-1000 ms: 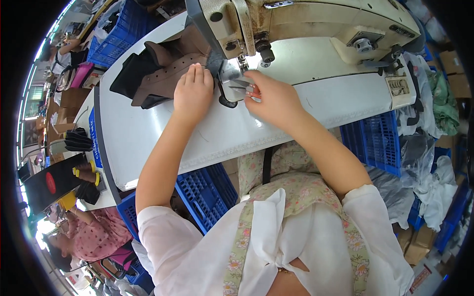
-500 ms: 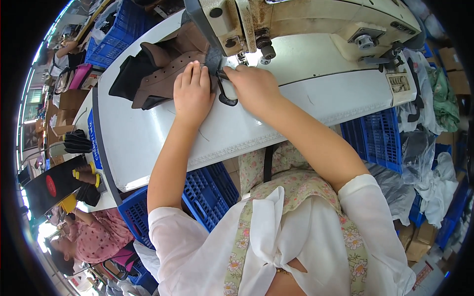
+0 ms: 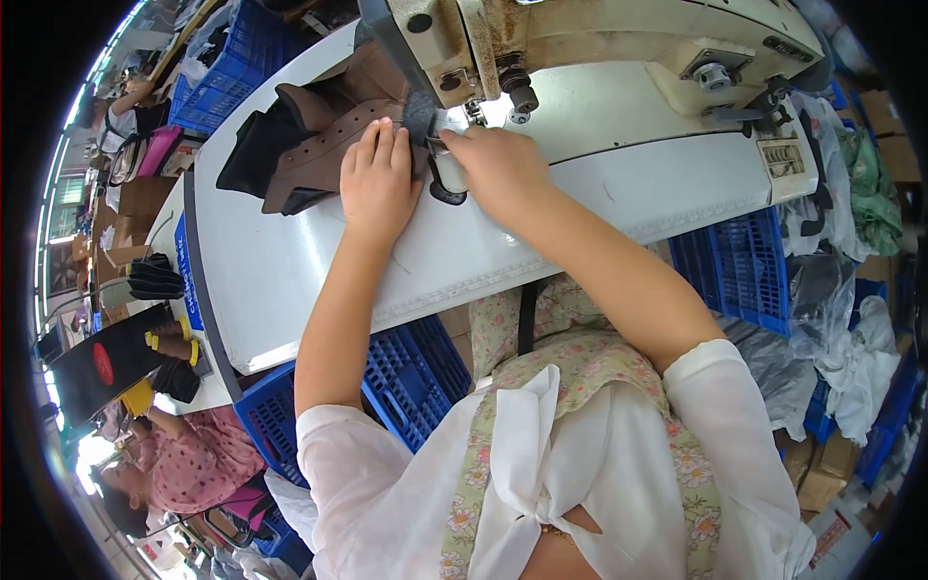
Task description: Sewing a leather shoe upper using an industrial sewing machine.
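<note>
Bare right hand point(image 3: 501, 176) has moved leftward since a second ago, nearer the bare left hand point(image 3: 380, 186).
Its fingers curl under; whether they grip anything cannot be told. The left lies flat, fingers extended, on a brown leather-like piece point(image 3: 314, 161) punched with round holes, resting on the glossy white tabletop point(image 3: 266, 275) beside the cream-coloured, brown-stained sewing machine point(image 3: 619, 37).

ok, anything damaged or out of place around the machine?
Two minor things: the sewing machine has brown, rust-like stains on its otherwise cream head, and a stray thread lies loose on the white tabletop beside the left forearm.
</note>
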A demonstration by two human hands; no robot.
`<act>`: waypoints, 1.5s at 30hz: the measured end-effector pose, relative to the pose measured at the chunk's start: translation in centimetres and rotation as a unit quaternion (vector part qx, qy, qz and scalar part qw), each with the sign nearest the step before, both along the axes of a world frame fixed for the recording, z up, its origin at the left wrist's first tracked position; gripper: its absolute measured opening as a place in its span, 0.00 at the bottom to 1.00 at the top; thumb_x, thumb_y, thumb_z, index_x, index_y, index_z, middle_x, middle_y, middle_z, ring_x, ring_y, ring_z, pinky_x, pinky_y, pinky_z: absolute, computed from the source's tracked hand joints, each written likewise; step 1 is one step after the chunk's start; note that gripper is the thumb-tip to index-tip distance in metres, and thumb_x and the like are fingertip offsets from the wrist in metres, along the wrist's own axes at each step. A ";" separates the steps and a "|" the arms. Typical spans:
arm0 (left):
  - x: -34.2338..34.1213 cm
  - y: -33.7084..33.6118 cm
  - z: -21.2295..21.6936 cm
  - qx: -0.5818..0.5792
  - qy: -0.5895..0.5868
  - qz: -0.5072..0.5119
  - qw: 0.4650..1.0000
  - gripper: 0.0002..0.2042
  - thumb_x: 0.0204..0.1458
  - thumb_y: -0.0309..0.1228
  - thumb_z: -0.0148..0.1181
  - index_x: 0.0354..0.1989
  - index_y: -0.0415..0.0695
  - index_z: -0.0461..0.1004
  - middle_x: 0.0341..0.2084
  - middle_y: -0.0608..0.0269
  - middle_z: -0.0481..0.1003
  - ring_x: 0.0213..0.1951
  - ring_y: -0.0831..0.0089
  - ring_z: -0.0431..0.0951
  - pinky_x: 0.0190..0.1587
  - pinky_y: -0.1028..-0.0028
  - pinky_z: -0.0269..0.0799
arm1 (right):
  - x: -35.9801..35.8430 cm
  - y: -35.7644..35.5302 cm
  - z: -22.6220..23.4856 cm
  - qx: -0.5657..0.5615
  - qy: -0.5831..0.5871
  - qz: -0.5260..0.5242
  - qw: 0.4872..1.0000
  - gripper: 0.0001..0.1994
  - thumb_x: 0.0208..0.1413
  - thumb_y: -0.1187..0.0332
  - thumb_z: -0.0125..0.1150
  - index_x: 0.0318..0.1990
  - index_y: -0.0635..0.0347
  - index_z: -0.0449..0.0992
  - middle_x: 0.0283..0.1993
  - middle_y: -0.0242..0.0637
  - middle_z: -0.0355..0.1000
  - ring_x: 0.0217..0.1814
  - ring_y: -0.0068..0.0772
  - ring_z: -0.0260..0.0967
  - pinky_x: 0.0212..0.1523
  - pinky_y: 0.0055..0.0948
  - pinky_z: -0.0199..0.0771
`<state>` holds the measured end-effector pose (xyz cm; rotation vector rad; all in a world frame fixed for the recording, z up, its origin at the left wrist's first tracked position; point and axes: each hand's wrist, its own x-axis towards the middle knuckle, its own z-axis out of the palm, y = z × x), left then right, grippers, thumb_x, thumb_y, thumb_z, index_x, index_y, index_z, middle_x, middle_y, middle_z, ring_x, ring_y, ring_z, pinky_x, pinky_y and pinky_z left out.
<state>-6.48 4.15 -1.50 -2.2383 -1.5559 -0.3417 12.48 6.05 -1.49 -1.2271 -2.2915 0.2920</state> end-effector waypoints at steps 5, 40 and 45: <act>-3.5 0.5 2.6 0.058 -0.115 0.002 0.992 0.26 0.34 0.23 0.65 0.50 0.42 0.75 0.51 0.55 0.75 0.54 0.60 0.73 0.56 0.64 0.67 | 3.6 -3.8 3.0 -0.030 0.082 0.009 0.996 0.17 0.54 0.70 0.56 0.52 0.57 0.73 0.38 0.38 0.74 0.37 0.43 0.74 0.34 0.39 0.74; -8.7 -19.9 15.0 0.051 -0.866 0.004 0.498 0.17 0.46 0.27 0.59 0.46 0.36 0.73 0.41 0.51 0.78 0.41 0.56 0.81 0.46 0.59 0.79 | 11.1 -11.4 10.0 -0.116 0.290 0.176 0.934 0.25 0.52 0.76 0.63 0.60 0.59 0.70 0.38 0.30 0.71 0.24 0.16 0.57 0.25 0.17 0.59; -8.4 -20.7 14.6 0.019 -0.859 -0.024 0.511 0.16 0.42 0.23 0.58 0.43 0.36 0.72 0.40 0.53 0.78 0.44 0.57 0.79 0.52 0.59 0.75 | 11.6 -11.5 10.4 -0.346 0.379 0.199 0.835 0.23 0.54 0.73 0.64 0.59 0.60 0.71 0.37 0.26 0.70 0.28 0.12 0.59 0.27 0.15 0.61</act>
